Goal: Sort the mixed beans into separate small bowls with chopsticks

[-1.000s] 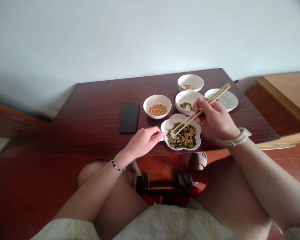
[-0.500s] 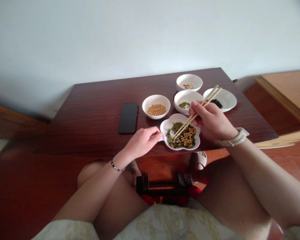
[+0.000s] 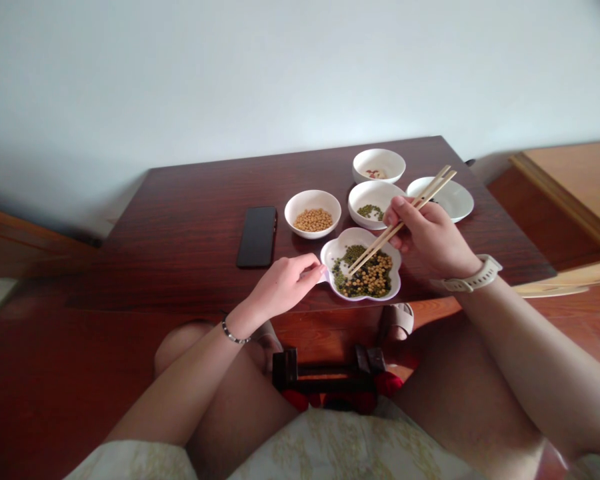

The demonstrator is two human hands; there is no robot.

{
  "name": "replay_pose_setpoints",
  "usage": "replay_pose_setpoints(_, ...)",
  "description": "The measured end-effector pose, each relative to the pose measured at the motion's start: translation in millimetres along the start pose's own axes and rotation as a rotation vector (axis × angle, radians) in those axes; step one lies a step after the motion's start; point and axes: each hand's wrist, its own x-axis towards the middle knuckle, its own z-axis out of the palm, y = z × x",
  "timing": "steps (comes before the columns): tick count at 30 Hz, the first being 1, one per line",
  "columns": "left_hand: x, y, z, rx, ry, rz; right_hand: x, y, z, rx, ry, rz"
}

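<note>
A flower-shaped white dish (image 3: 397, 283) near the table's front edge holds mixed green, black and yellow beans. My left hand (image 3: 291, 280) is closed on the short handle at the dish's left side. With my right hand (image 3: 425, 233) I grip a pair of wooden chopsticks (image 3: 390, 230), slanted down to the left. Their tips are among the beans, close together; whether a bean is pinched between them is too small to tell. Behind the dish, a white bowl (image 3: 305, 197) contains yellow soybeans (image 3: 313, 220), and another bowl (image 3: 375, 193) contains green beans (image 3: 370, 212).
A white bowl (image 3: 379, 158) with a few reddish-white pieces stands farther back. To the right, another bowl (image 3: 457, 200) is partly hidden by my right hand. A black phone (image 3: 257, 237) lies on the dark wooden table (image 3: 195, 207), left of the soybeans.
My right hand has shifted slightly to the right with the chopsticks, covering more of the black beans in the right bowl. My left hand and the dish have stayed put.
</note>
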Motion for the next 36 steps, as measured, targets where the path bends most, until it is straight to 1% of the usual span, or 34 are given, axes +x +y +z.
replay_pose_setpoints(3,0.3,-0.2,0.6,0.009,-0.004,-0.007,1.1,0.6,-3.2,-0.009,-0.004,-0.006)
replay_pose_setpoints(9,1.3,0.0,-1.0,0.042,-0.033,-0.028,3.1,4.8,-10.6,-0.058,-0.017,0.031)
replay_pose_setpoints(17,0.0,-1.0,0.4,0.009,-0.021,-0.039,0.3,2.6,-2.9,-0.075,-0.02,0.002)
replay_pose_setpoints(22,-0.2,-0.4,1.4,-0.02,-0.005,-0.036,2.4,5.6,-5.7,-0.07,-0.015,-0.016)
replay_pose_setpoints(25,-0.4,-0.2,1.4,-0.034,-0.002,-0.035,3.1,6.5,-7.5,-0.05,-0.003,0.002)
replay_pose_setpoints(29,-0.7,-0.2,1.2,-0.034,-0.007,-0.034,6.2,7.3,-3.5,0.047,0.045,-0.007)
replay_pose_setpoints(32,-0.8,-0.1,1.3,-0.022,-0.004,-0.037,16.4,11.4,2.1,0.12,0.108,-0.078)
replay_pose_setpoints(36,-0.5,-0.2,1.3,-0.018,0.003,-0.037,40.2,20.5,8.6,0.17,0.217,-0.196)
